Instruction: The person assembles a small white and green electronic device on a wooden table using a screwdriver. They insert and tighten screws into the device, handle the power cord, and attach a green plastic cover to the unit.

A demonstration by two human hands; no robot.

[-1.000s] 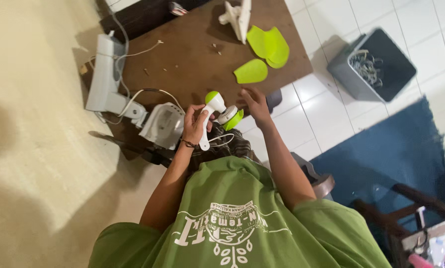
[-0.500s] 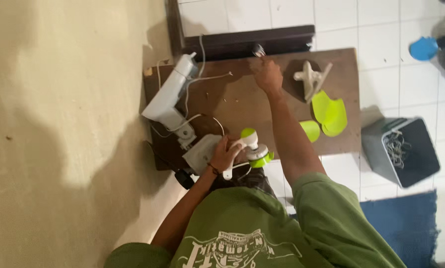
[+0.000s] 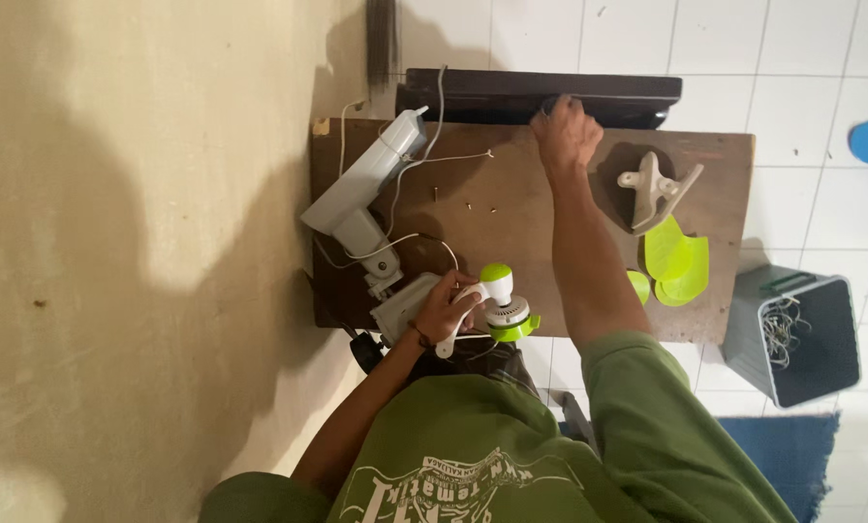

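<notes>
In the head view, one brown desk carries three green blades. At its near edge the left hand closes its grip around one white-green fan motor. The right hand reaches the far edge; its grip I cannot tell.

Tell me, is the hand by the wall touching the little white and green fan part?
Touching. The head view shows the left hand with its fingers wrapped around the white and green fan part, no gap between them.
</notes>
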